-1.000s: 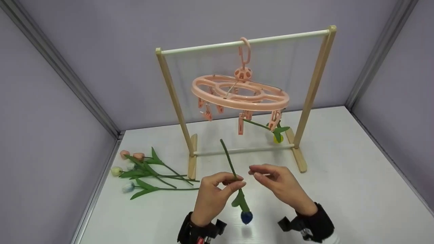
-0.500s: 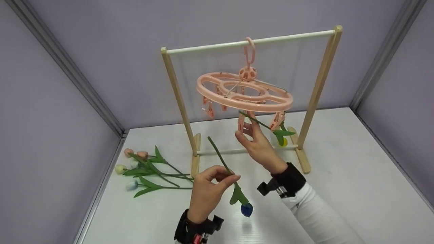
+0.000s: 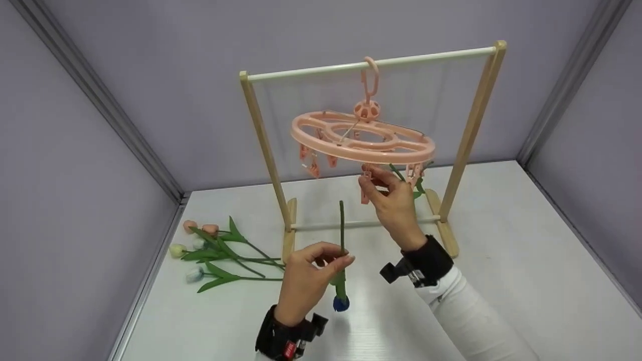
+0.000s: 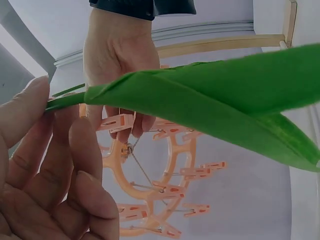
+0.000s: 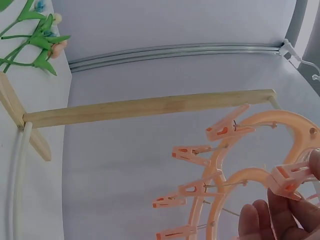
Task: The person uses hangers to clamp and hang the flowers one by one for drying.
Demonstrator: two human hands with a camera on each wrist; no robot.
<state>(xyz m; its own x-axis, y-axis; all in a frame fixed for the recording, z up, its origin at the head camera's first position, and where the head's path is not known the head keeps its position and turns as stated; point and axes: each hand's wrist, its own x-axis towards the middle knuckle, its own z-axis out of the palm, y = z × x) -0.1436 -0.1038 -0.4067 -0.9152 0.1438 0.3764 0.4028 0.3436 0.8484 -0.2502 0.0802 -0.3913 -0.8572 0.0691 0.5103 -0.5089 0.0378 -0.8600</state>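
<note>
My left hand (image 3: 306, 281) pinches the stem of a blue artificial tulip (image 3: 341, 303), whose bloom points down and whose bare stem end points up. Its broad green leaf (image 4: 210, 100) fills much of the left wrist view. Above and to the right, my right hand (image 3: 396, 208) grips a pink clothespin (image 5: 292, 177) between thumb and fingers. That clothespin hangs from a round pink clip hanger (image 3: 313, 144). On the hanger's right side, a green-leaved flower (image 3: 419, 189) hangs partly hidden behind my right hand; its bloom is out of sight.
A wooden stand (image 3: 262, 145) with a white top bar (image 3: 311, 70) carries the hanger by its hook. Several artificial tulips (image 3: 215, 245) lie on the white table (image 3: 165, 321) at the left. More pink clothespins (image 5: 185, 152) dangle around the hanger's ring.
My right hand has risen from beside the tulip to the hanger and taken hold of a front clothespin. In my left hand, the blue tulip has swung from slanted to nearly upright.
</note>
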